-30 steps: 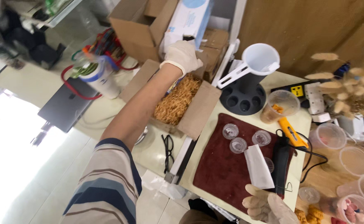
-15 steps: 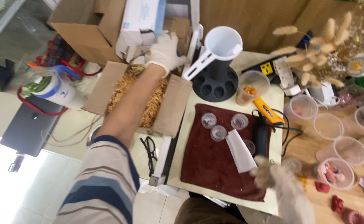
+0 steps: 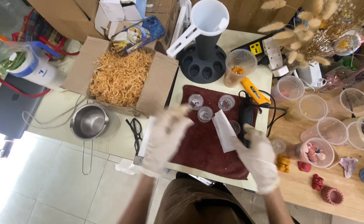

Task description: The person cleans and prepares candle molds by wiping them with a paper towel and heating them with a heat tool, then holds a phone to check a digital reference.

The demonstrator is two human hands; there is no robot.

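Cardboard box [image 3: 157, 89] holds straw-coloured shredded filler [image 3: 120, 77]; steel pot [image 3: 89, 121] empty.

Blur, overlap and cropped edges

The left hand [image 3: 165, 139] is smeared by motion, so its grip cannot be read; it covers the near left part of the dark red cloth [image 3: 202, 151]. The right hand [image 3: 256, 155] hides the black tool's [image 3: 245, 120] lower end. Cardboard boxes [image 3: 65, 12] and dried stems [image 3: 315, 25] run off the top edge.
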